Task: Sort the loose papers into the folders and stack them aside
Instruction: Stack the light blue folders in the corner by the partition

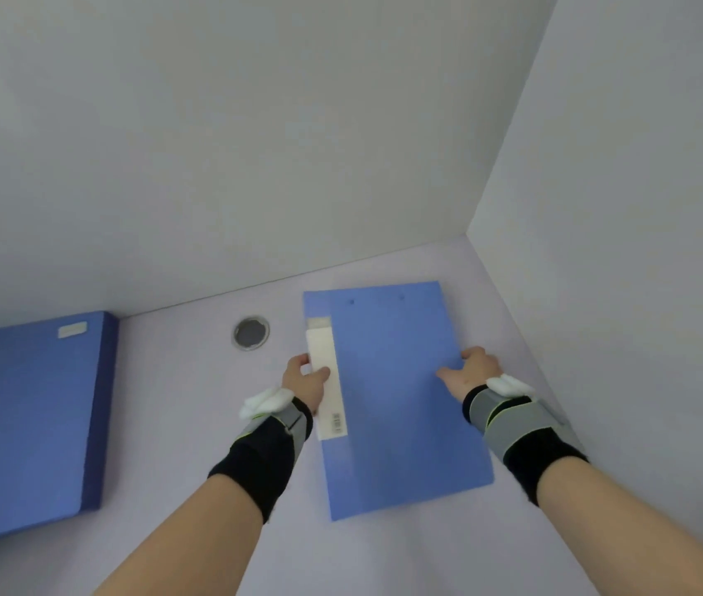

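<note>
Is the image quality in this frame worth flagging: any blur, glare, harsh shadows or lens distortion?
Head view: even, diffuse light, no glare, only faint shadows. Head view is soft throughout, so print on the white label of the blue folder is unreadable, and the left hand and right hand look smeared. The wall corner leans from wide-angle distortion.

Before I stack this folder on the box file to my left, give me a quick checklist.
1. Left hand grips the folder at its spine: ok.
2. Right hand holds the folder's right edge: ok.
3. Folder closed and lying flat on the desk: ok.
4. Papers filed inside it: cannot tell.
5. Box file lying flat, with the visible part of its top free: ok.
</note>
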Demonstrator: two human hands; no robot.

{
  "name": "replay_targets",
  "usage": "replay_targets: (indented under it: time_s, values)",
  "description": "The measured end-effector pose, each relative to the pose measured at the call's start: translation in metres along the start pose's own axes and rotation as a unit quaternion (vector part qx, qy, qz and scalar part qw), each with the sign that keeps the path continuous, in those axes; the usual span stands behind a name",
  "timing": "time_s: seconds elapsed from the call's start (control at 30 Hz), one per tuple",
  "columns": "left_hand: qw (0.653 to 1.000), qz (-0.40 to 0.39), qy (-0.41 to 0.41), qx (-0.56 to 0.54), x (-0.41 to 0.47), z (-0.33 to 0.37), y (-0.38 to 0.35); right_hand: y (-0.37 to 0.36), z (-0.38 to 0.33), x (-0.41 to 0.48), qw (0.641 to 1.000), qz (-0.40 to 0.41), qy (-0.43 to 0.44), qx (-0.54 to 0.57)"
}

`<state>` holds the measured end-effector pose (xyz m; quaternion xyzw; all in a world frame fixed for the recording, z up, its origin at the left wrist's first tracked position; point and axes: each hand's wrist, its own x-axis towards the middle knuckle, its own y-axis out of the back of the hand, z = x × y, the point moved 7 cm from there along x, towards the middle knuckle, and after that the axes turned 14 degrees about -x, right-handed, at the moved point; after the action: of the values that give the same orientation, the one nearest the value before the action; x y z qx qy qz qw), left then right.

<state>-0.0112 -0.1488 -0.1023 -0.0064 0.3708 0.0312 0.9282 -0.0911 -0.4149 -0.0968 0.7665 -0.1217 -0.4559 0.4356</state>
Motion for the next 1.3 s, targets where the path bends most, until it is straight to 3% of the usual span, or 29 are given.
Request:
replay_targets:
  time_s: [0.37,0.77,0.97,1.1,1.3]
  values:
    - [0.989,0.071,-0.118,-0.057,-0.002,0.068,0.162,-0.047,-0.156,-0.067,0.990,0.000,0.117,0.084]
    - [0.975,0.151,-0.147,-0.077,0.014,0.123,0.366,-0.144,-0.322,-0.160,0.969,-0.080,0.214,0.092]
    - [0.972,0.176,-0.156,0.002,0.041,0.137,0.434,-0.198,-0.373,-0.179,0.969,-0.121,0.197,0.085]
    - [0.956,0.236,-0.160,0.066,0.055,0.140,0.466,-0.230,-0.395,-0.184,0.970,-0.144,0.181,0.070]
    - [0.928,0.243,-0.157,0.234,0.081,0.137,0.480,-0.265,-0.415,-0.185,0.975,-0.155,0.156,0.032]
